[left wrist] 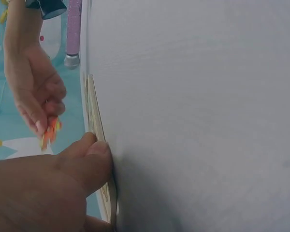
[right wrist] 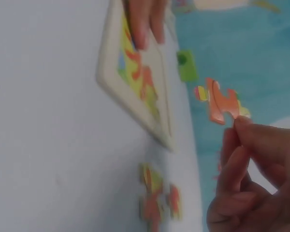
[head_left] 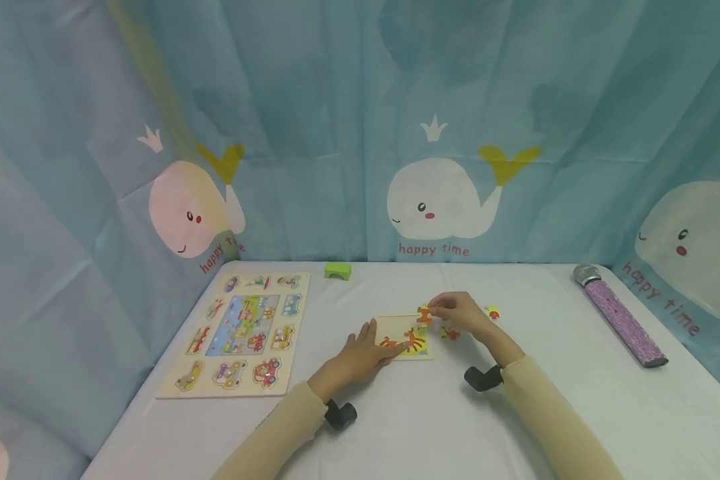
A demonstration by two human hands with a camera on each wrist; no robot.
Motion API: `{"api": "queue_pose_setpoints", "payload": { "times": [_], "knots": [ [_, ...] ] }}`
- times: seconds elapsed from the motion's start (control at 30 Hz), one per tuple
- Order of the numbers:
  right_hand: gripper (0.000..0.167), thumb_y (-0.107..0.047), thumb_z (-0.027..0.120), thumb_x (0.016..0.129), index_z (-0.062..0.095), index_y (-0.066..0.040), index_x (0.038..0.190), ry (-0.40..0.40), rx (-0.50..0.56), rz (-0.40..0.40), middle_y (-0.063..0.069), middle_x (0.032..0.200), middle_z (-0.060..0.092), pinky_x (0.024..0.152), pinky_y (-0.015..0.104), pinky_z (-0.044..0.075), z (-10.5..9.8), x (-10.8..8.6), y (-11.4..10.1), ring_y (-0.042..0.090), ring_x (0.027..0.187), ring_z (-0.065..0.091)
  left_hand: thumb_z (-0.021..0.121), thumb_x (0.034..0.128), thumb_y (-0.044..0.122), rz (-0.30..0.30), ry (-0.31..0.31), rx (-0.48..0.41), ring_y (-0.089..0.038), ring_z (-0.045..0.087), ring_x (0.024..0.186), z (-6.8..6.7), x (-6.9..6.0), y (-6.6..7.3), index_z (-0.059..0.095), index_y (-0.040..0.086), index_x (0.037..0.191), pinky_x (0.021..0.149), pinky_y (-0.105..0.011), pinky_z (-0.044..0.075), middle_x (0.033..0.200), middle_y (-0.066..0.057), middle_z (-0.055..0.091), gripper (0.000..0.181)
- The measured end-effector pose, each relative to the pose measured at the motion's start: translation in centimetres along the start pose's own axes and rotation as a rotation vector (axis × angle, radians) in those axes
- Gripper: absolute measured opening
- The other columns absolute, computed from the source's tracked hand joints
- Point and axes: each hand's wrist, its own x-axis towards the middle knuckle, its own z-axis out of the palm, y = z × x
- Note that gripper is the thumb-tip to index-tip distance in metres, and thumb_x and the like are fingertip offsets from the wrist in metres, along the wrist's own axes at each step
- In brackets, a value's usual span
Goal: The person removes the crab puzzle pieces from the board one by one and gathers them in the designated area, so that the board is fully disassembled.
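A small wooden jigsaw board (head_left: 396,324) lies on the white table, its lower part filled with orange-and-yellow pieces. My left hand (head_left: 360,353) rests on its left side, fingers fairly straight, with the thumb across the fitted pieces. Between thumb and fingertips, my right hand (head_left: 463,312) pinches an orange puzzle piece (right wrist: 223,102) with yellow bits, held up above the board's upper right corner. Near that hand lie loose puzzle pieces (head_left: 450,333), blurred in the right wrist view, and another piece (head_left: 493,312) farther right.
A larger wooden vehicle puzzle (head_left: 295,373) lies at the left. One green arched block (head_left: 337,270) sits at the table's back edge. On the right is a purple glittery microphone (head_left: 627,320). Blue whale-print curtains (head_left: 312,133) stand behind the table.
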Motion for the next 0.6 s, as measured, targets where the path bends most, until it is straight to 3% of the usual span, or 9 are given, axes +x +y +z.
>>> {"api": "queue_pose_setpoints", "payload": {
  "times": [0.13,0.33,0.6],
  "knots": [
    [0.027,-0.026,0.061,0.088,0.065,-0.008,0.107,0.016,0.001,0.072,0.010,0.107,0.066,0.068,0.030,0.045,-2.1,-0.9,1.0,0.025,0.094,0.059,0.043,0.0964,0.032,0.002,0.001,0.003,-0.042,0.016,0.139,0.0,0.0,0.0,0.035,0.046,0.137,0.106,-0.058,0.024,0.149,-0.029,0.015,0.043],
    [0.036,-0.032,0.061,0.088,0.064,-0.006,0.112,0.025,-0.018,0.148,0.014,0.115,0.063,0.070,0.029,0.045,-4.7,-2.2,3.2,0.022,0.096,0.056,0.042,0.0970,0.031,0.004,-0.015,0.008,-0.042,0.014,0.139,0.2,0.2,-0.1,0.033,0.046,0.138,0.106,-0.058,0.022,0.149,-0.029,0.014,0.044],
    [0.034,-0.030,0.064,0.085,0.068,-0.004,0.107,0.020,-0.102,0.224,0.014,0.109,0.063,0.070,0.029,0.042,-6.1,-3.5,5.7,0.018,0.088,0.051,0.042,0.0974,0.030,0.010,-0.022,0.037,-0.042,0.013,0.139,0.4,0.4,-0.4,0.031,0.046,0.139,0.106,-0.059,0.023,0.149,-0.029,0.012,0.046]
  ]
}}
